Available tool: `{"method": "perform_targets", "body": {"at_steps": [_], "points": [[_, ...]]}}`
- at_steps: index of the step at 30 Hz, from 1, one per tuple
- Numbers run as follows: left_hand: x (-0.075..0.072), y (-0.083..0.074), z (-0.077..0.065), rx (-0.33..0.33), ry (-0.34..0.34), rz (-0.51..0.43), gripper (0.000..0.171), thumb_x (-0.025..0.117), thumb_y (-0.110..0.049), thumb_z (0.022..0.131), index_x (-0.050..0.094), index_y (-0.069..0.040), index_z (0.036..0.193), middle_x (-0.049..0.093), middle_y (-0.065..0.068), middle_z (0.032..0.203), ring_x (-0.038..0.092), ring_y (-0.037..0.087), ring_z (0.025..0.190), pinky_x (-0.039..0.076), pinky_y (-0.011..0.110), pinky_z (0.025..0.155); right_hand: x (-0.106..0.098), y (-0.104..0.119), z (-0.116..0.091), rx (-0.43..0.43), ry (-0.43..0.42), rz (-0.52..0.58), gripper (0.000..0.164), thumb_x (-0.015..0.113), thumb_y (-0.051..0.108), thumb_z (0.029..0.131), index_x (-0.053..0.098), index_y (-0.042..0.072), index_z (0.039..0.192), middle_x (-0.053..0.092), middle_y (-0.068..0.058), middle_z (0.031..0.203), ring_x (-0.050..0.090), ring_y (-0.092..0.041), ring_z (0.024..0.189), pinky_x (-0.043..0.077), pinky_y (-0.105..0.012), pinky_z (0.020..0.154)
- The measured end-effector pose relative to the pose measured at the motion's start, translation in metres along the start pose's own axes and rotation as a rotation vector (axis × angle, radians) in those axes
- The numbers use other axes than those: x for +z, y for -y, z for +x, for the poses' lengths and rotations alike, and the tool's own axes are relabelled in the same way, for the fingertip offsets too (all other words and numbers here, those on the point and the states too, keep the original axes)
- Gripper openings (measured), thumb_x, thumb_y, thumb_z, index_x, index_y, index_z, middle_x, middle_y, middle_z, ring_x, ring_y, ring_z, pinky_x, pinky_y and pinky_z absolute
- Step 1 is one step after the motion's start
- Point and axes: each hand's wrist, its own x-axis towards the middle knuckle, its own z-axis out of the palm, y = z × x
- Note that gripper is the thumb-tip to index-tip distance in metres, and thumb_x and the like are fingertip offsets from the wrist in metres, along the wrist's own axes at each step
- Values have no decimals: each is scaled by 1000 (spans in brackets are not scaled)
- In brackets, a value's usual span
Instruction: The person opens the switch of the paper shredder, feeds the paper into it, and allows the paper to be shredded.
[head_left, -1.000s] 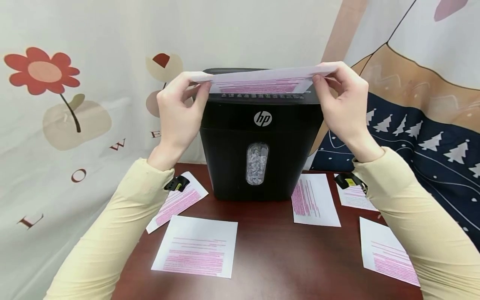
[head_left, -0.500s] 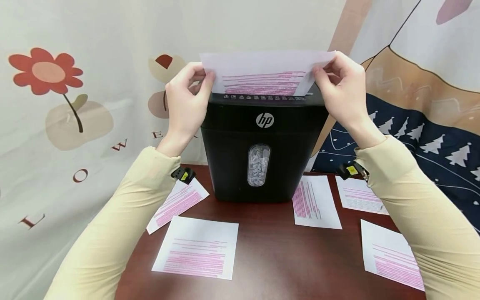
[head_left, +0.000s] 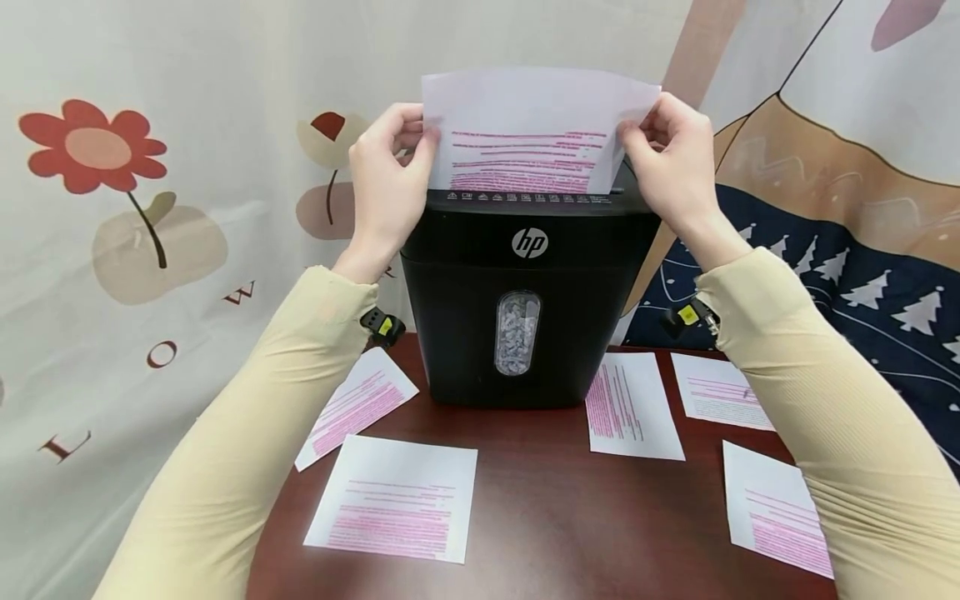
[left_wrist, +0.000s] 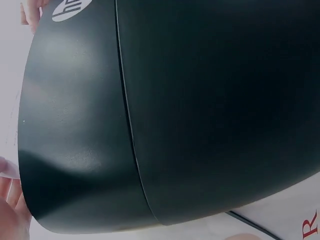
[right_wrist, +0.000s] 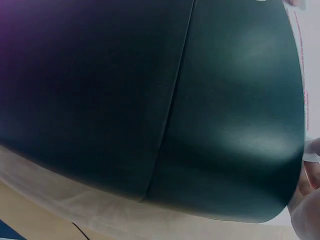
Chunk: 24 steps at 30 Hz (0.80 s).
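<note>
A sheet of paper [head_left: 525, 108] with pink-marked lines stands upright over the top of a black paper shredder [head_left: 465, 292]. Its lower edge disappears behind the row of icons at the shredder's top. My left hand [head_left: 390, 171] pinches the sheet's left side between thumb and fingers, and my right hand [head_left: 677, 162] pinches the right side near the upper corner. In the left wrist view the shredder's front fills most of the picture, with part of the left hand [left_wrist: 14, 215] at the edge. The right hand [right_wrist: 307, 212] shows at the right wrist view's edge.
Several pink-marked sheets lie on the dark red table [head_left: 555, 517]: one sheet [head_left: 397, 500] front left, one sheet [head_left: 360, 404] behind it, one sheet [head_left: 637, 404] beside the shredder, others at right. Shreds show through the shredder's window [head_left: 517, 333]. A printed curtain [head_left: 187, 50] hangs behind.
The sheet has tipped up from nearly flat to upright, showing more marked lines. Both hands have risen and come slightly closer together, keeping their pinch on it.
</note>
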Motion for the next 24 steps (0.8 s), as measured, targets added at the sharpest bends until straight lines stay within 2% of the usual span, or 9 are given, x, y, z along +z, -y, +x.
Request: {"method": "perform_targets", "body": {"at_steps": [4, 10, 19, 24], "points": [[4, 2, 6, -23, 4, 4, 21, 61, -11, 104, 74, -6, 119, 77, 13, 114, 73, 8, 92, 57, 18, 88, 3, -3, 4, 44, 6, 25, 20, 61, 12, 102, 72, 6, 117, 68, 22, 89, 63, 1, 81, 47, -14, 73], [8, 1, 14, -32, 23, 42, 22, 59, -13, 105, 73, -6, 120, 77, 12, 115, 72, 9, 94, 58, 18, 89, 5, -7, 7, 93, -29, 50, 19, 60, 12, 102, 73, 8, 115, 69, 19, 90, 65, 0, 85, 48, -16, 77], [4, 11, 14, -73, 51, 66, 19, 61, -11, 103, 74, -6, 116, 77, 13, 109, 71, 1, 82, 51, 15, 85, 10, -7, 9, 86, -11, 59, 17, 59, 11, 102, 73, 9, 111, 68, 19, 87, 63, 0, 82, 48, -15, 76], [4, 17, 12, -85, 54, 80, 19, 62, -12, 103, 74, -5, 115, 77, 14, 109, 69, -1, 81, 49, 14, 86, 12, -9, 7, 100, 15, 55, 19, 59, 12, 102, 73, 8, 115, 68, 19, 88, 63, -1, 83, 49, -15, 77]]}}
